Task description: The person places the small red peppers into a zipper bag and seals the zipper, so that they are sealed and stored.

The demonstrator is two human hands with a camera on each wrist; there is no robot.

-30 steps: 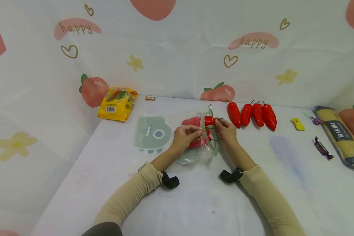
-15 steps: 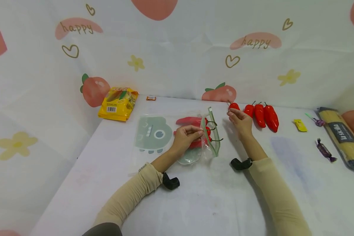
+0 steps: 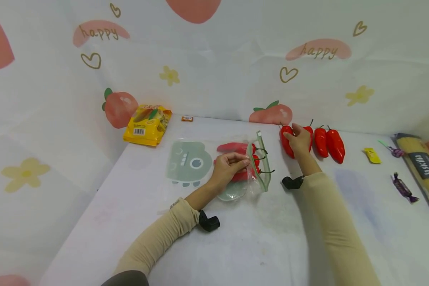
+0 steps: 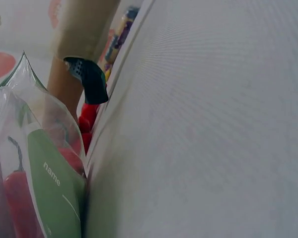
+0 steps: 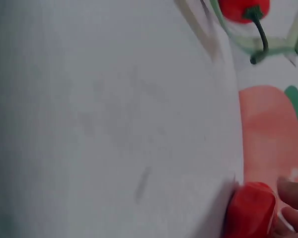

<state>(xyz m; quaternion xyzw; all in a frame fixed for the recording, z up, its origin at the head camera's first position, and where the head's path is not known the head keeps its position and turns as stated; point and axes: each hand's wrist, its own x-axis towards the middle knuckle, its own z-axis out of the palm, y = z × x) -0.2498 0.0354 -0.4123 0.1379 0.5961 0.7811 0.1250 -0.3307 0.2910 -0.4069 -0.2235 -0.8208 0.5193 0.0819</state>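
My left hand (image 3: 228, 169) pinches the open mouth of a clear zip bag (image 3: 266, 176) printed with a green cartoon creature. Several red chili peppers (image 3: 236, 147) lie inside it, their dark stems poking out at the opening. In the left wrist view the bag's green panel (image 4: 54, 183) reads "name". My right hand (image 3: 301, 141) is over a loose red chili pepper (image 3: 287, 145), the leftmost of a row at the back, thumb overlapping its right side. From the right wrist, the fingers (image 5: 293, 193) show just above that chili pepper (image 5: 253, 210).
More red chili peppers (image 3: 335, 146) stand to the right of the right hand. Farther right are a yellow wrapped candy (image 3: 372, 155), a lollipop (image 3: 397, 152), a purple wrapped candy (image 3: 404, 188) and a pasta pack (image 3: 423, 167). A yellow snack bag (image 3: 147, 125) and small candy (image 3: 187, 118) sit back left.
The right hand let go of a chili pepper at the bag's mouth and moved right to the leftmost loose one. That pepper now lies farther in the bag. The left hand keeps its hold.
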